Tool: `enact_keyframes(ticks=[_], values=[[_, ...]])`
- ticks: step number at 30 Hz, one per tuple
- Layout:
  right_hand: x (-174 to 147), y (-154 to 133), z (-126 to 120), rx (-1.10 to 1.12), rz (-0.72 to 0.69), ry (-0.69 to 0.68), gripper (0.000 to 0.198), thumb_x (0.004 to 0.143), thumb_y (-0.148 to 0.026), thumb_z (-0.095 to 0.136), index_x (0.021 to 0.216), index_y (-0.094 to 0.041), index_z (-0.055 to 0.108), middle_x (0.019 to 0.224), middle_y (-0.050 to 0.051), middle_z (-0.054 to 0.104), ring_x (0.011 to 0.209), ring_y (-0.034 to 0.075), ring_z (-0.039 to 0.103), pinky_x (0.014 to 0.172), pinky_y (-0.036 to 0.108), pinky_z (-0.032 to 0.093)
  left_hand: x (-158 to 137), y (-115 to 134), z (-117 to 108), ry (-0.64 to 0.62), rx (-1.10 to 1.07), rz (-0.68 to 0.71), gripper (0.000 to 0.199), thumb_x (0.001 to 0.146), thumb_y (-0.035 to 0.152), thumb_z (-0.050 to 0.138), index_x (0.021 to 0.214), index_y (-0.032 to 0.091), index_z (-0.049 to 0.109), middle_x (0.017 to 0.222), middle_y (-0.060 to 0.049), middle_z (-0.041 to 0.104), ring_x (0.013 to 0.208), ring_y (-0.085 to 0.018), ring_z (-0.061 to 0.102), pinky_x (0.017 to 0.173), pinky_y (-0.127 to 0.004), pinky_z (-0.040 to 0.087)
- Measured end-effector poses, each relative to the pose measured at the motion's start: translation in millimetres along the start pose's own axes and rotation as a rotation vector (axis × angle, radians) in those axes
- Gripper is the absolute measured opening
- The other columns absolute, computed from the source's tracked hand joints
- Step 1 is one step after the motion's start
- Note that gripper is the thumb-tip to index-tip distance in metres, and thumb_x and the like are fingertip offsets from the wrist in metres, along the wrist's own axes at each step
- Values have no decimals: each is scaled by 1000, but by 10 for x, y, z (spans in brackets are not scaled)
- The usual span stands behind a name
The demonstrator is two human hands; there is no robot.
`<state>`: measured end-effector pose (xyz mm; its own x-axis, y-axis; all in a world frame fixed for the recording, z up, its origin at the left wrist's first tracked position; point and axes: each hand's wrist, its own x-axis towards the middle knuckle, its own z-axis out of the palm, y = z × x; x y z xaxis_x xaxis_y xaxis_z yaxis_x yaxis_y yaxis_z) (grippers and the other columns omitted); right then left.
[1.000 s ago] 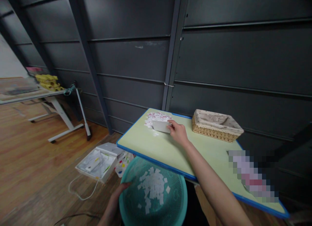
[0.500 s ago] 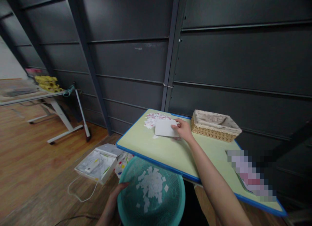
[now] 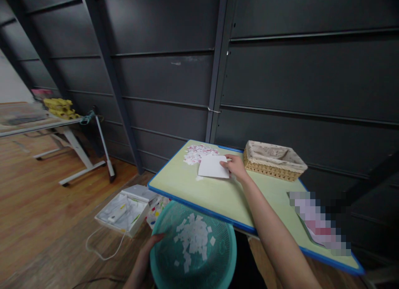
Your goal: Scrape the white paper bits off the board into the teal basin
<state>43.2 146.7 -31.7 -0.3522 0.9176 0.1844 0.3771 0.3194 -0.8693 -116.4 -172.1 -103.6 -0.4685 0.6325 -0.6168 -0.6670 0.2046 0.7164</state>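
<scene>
Right hand [image 3: 237,167] pinches white card [image 3: 213,167] on green table [image 3: 224,197], just beside paper scrap pile [image 3: 199,153]. Left hand [image 3: 146,255] grips rim of teal basin [image 3: 193,249] below table edge. Since earlier: card now tilted flatter, pulled slightly back from pile.

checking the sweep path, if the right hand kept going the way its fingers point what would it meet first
The right hand points left across the green table, holding a white card. Straight on, the card would likely meet the heap of small white and pink paper scraps first, though depth is unclear.
</scene>
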Motion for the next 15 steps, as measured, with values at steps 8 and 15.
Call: enact_keyframes(ticks=[8,15], values=[[4,-36,-17,-95,-6,62,37,68,-20,61,100,-9,72,72,7,71,53,14,57,48,21,38,-2,15,18,-17,-3,14,9,78,20,64,81,13,69,63,-8,77,55,-25,71,55,-37,58],[17,-26,-102,-91,-37,11,35,63,-21,64,93,-8,75,75,7,71,60,15,58,52,22,38,-1,3,-14,-27,-10,24,8,78,19,64,79,14,69,55,-5,73,50,-21,67,56,-34,57]])
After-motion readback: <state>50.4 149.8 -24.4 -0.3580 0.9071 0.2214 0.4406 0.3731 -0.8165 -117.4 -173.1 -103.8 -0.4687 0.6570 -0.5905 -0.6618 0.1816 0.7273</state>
